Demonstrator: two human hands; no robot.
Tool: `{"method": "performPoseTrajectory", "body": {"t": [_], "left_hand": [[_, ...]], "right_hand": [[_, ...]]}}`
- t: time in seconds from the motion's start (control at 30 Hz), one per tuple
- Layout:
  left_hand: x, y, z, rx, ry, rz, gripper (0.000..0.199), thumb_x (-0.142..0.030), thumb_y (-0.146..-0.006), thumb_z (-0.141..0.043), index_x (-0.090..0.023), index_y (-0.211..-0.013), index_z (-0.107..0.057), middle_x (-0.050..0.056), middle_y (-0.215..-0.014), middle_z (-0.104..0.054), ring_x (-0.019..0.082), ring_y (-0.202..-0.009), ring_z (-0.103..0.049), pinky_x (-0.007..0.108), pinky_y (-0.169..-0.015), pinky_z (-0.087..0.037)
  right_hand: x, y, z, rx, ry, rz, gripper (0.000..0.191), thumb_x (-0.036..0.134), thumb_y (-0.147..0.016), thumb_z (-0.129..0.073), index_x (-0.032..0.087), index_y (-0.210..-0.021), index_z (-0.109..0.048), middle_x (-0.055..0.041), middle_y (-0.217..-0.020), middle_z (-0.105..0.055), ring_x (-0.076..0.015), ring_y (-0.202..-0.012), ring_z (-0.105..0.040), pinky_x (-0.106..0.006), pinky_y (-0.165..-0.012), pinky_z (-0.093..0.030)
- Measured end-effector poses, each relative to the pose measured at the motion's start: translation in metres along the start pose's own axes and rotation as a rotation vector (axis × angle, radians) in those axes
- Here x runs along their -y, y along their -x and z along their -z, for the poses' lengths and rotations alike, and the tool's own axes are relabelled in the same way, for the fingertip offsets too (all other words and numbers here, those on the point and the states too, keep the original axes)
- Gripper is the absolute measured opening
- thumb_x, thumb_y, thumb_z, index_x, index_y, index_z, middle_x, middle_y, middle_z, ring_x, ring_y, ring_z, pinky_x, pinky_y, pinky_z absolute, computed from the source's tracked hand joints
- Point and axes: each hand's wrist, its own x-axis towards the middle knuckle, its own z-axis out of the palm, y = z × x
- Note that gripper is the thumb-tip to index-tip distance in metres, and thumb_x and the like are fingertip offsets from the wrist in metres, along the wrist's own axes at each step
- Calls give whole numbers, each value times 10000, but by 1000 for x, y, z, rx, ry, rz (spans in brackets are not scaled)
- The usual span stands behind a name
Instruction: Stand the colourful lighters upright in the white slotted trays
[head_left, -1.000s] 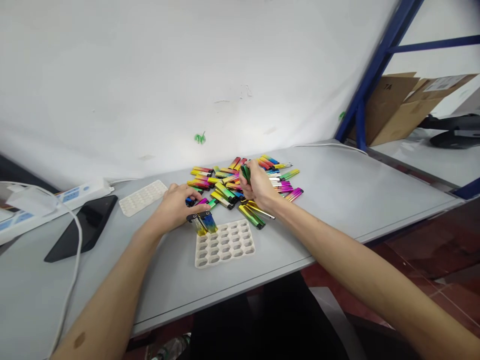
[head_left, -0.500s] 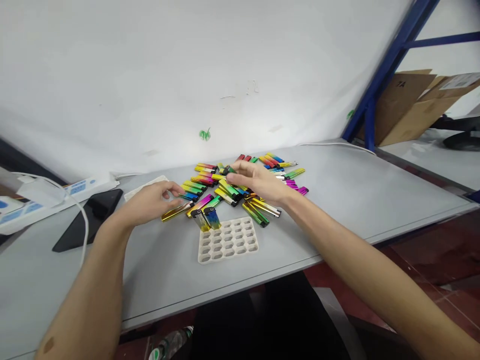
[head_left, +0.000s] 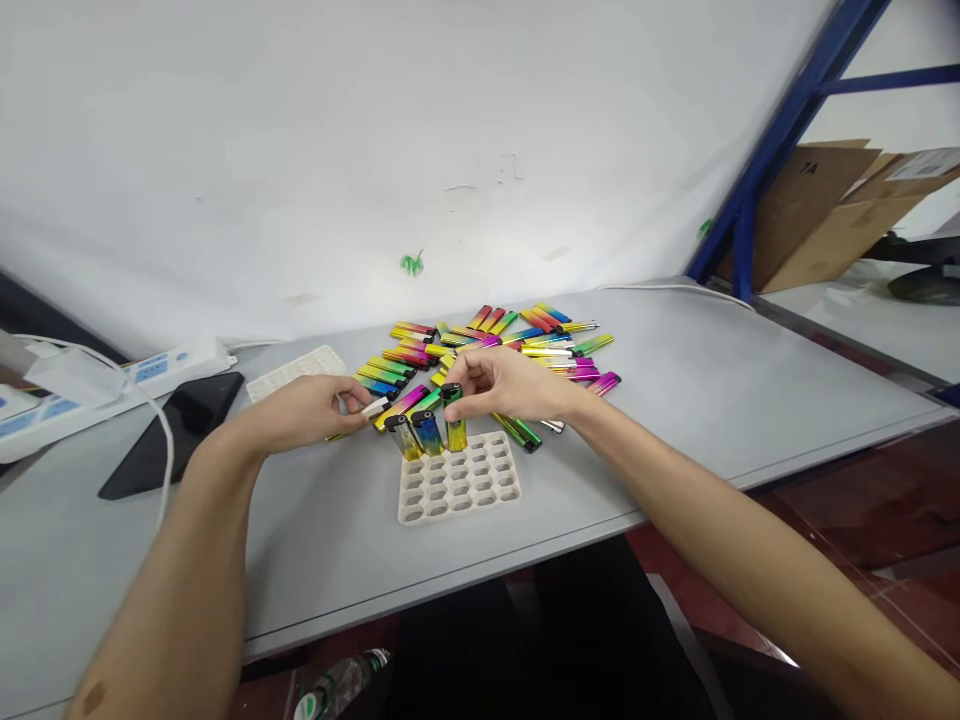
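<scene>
My right hand (head_left: 506,385) pinches a green and yellow lighter (head_left: 455,430), upright over the back row of a pale tray (head_left: 457,521) with many oval holes. Whether its base is fully in a hole, I cannot tell. Just left of it, a blue and yellow lighter (head_left: 428,434) and a silver and yellow lighter (head_left: 405,440) stand upright in the same row. My left hand (head_left: 319,410) is closed on a gold lighter with a silver top (head_left: 376,408), low at the left edge of a loose pile of shiny coloured lighters (head_left: 397,362).
Behind my left hand lies a second pale tray (head_left: 300,370). A black phone (head_left: 176,430) and a white power strip (head_left: 157,372) with a cable are at the left. Cardboard boxes (head_left: 817,215) stand beyond the blue frame (head_left: 742,240) at the right.
My right hand has come from the pile toward me, bringing the green and yellow lighter upright to the tray's back row. My left hand's fingers have closed on the gold lighter.
</scene>
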Motion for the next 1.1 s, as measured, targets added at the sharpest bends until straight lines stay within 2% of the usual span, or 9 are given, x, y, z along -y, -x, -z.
{"method": "performPoseTrajectory", "body": {"t": [0.1, 0.33, 0.47, 0.63, 0.8, 0.87, 0.97, 1.03, 1.1], "left_hand": [[2, -1, -2, -10, 15, -14, 284, -485, -668, -655, -253, -827, -695, 2, -761, -693, 202, -660, -615, 284, -559, -422], [0, 1, -4, -86, 73, -80, 220, -374, -678, -614, -245, -854, -587, -28, -717, -624, 178, -659, -581, 272, -589, -435], [-6, 2, -4, -202, 113, -64, 212, -339, -685, -615, -245, -859, -536, -41, -682, -564, 164, -625, -530, 269, -572, -400], [-14, 1, -6, -355, 247, -129, 234, -385, -757, -627, -247, -907, -511, -34, -752, -579, 153, -661, -527, 268, -611, -411], [-24, -4, -15, -342, 433, -169, 287, -479, -855, -620, -274, -1014, -494, -41, -789, -669, 142, -585, -562, 281, -606, -442], [-28, -8, -21, -380, 473, -189, 308, -497, -858, -635, -274, -1034, -519, -19, -879, -714, 158, -653, -616, 289, -636, -469], [-37, -13, -28, -406, 560, -244, 319, -506, -860, -642, -251, -1025, -544, 27, -1018, -735, 196, -845, -668, 306, -716, -508], [-44, -14, -32, -365, 636, -288, 330, -505, -864, -639, -236, -1027, -540, 41, -1068, -730, 204, -898, -675, 319, -754, -522], [-51, -13, -33, -319, 681, -320, 346, -503, -860, -651, -227, -1044, -549, 54, -1121, -721, 215, -969, -676, 331, -804, -528]], "right_hand": [[2, 1, -4, 18, 27, 34, 369, 414, -726, -837, 188, -863, -580, 41, -700, -595, -113, -639, -537, -256, -562, -383], [3, 4, -7, 25, 43, 50, 372, 415, -732, -830, 199, -872, -562, 31, -721, -609, -133, -662, -570, -279, -592, -419], [4, 4, -8, 19, 83, 41, 356, 402, -740, -824, 201, -880, -564, 21, -748, -626, -136, -686, -589, -282, -609, -431], [8, 6, -6, 77, 175, -3, 379, 429, -730, -828, 201, -888, -570, 21, -767, -643, -136, -698, -601, -269, -600, -437], [11, 6, -3, 154, 219, -44, 395, 474, -730, -823, 201, -891, -588, 13, -788, -661, -145, -722, -607, -262, -599, -433], [10, 5, -3, 108, 173, -31, 379, 557, -830, -706, 197, -891, -601, -12, -841, -669, -149, -759, -615, -269, -630, -453], [4, 1, -6, -114, 55, -34, 403, 598, -948, -506, 201, -948, -576, -37, -915, -674, -144, -743, -632, -276, -638, -482], [-3, -3, -8, -272, 72, -34, 372, 559, -938, -547, 210, -1065, -562, -27, -911, -665, -140, -714, -621, -275, -626, -479], [-10, -6, -9, -355, 146, 5, 406, 496, -887, -650, 212, -1164, -561, -9, -880, -647, -144, -726, -599, -274, -637, -465]]}}
